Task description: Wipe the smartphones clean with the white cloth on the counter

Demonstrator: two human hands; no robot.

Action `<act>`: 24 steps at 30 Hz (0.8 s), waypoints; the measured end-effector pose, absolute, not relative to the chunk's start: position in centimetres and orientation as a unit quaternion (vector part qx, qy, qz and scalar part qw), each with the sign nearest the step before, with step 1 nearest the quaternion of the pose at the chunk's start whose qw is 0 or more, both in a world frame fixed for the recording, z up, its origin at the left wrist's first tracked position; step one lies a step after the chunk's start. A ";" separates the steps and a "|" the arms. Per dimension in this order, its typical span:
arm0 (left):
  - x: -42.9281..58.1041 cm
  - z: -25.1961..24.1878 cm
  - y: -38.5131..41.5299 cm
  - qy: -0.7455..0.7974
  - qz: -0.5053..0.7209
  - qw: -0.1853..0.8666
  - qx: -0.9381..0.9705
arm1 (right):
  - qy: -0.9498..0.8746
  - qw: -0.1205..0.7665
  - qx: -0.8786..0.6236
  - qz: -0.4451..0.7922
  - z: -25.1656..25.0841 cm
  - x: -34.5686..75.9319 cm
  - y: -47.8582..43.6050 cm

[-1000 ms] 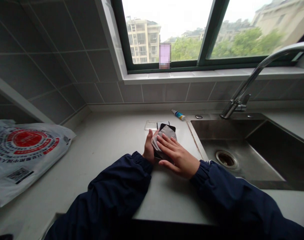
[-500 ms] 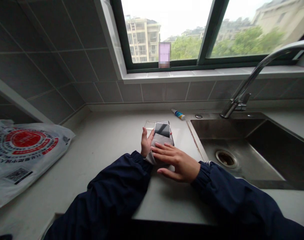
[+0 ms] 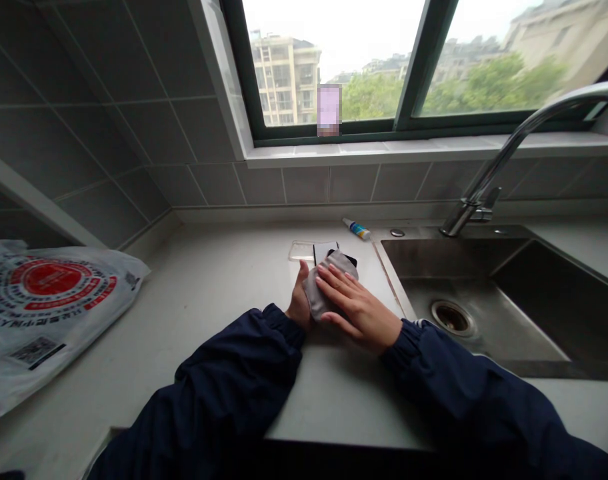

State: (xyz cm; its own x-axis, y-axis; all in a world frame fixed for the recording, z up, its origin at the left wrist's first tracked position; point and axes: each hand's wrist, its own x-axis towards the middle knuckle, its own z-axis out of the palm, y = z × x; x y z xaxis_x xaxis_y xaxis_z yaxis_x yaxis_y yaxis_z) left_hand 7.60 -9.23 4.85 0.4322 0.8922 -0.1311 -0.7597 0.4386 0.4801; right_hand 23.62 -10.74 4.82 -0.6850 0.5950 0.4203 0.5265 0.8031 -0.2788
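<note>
A dark phone [image 3: 351, 259] lies on the pale countertop [image 3: 224, 287], mostly covered by a grey cloth [image 3: 320, 287]. My right hand [image 3: 359, 307] lies flat on the cloth with its fingers stretched out, pressing it onto the phone. My left hand [image 3: 301, 300] grips the phone's left edge, its fingers curled round it. Just behind the phone lies a clear phone case [image 3: 301, 251].
A steel sink [image 3: 484, 300] with a curved tap [image 3: 489, 173] is right of the phone. A small blue-capped tube [image 3: 357, 229] lies by the sink's back corner. A white plastic bag with red print [image 3: 49, 300] sits at far left. Tiled wall and window behind.
My right hand has slid the cloth back up over the phone, covering the screen that showed half a second ago. The left hand stays at the phone's edge.
</note>
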 end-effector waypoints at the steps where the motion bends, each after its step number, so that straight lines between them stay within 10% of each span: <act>1: 7.8 4.8 -9.3 0.181 0.510 0.820 0.184 | -0.910 0.259 -0.317 0.062 4.7 23.7 -10.7; 24: 8.2 3.4 -9.5 0.125 0.479 0.801 0.336 | -0.845 0.329 -0.421 0.014 4.2 24.0 -10.4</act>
State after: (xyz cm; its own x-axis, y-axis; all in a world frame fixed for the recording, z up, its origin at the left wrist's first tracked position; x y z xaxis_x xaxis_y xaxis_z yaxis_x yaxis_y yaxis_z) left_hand 8.18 -9.51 3.44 0.5092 0.8521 0.1213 -0.6842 0.3153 0.6576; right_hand 23.96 -10.37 4.22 -0.4295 0.7206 0.5443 0.7027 0.6453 -0.2998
